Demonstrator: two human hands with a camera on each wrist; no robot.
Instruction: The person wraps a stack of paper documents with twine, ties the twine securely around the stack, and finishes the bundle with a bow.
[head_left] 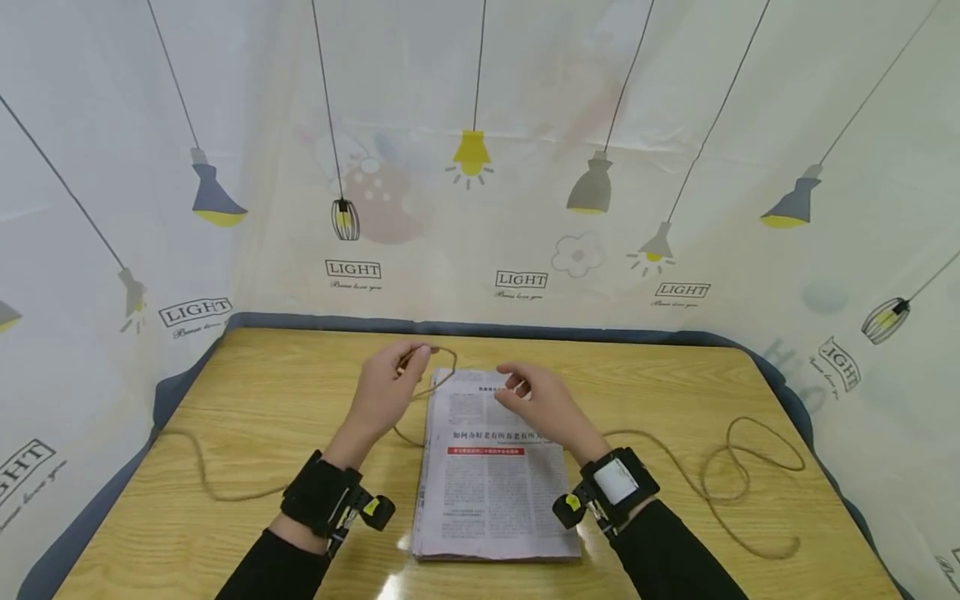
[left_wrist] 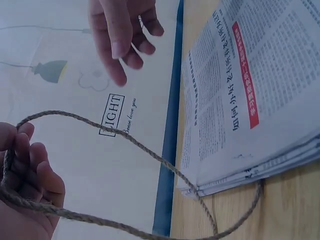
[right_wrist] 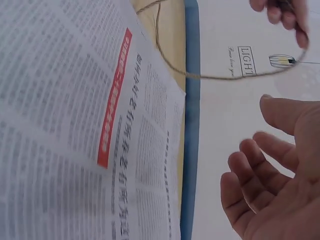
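Note:
A stack of folded newspapers (head_left: pixel 495 500) lies on the wooden table between my hands, its top sheet marked by a red strip. My left hand (head_left: pixel 382 392) pinches a brown twine (left_wrist: pixel 142 150) between thumb and fingers, raised beside the stack's far left corner. From those fingers the twine hangs in a loop, and lower down it meets the stack's edge, where the papers hide part of it. Over the far right part of the stack hovers my right hand (head_left: pixel 543 404), empty, its fingers apart and loosely bent in the right wrist view.
One length of twine trails left across the table (head_left: pixel 337 575). At the right, a long loose tail of twine (head_left: pixel 738 492) lies in curves. A cloth backdrop (head_left: pixel 420 283) printed with hanging lamps rises behind the table's far edge and along both sides.

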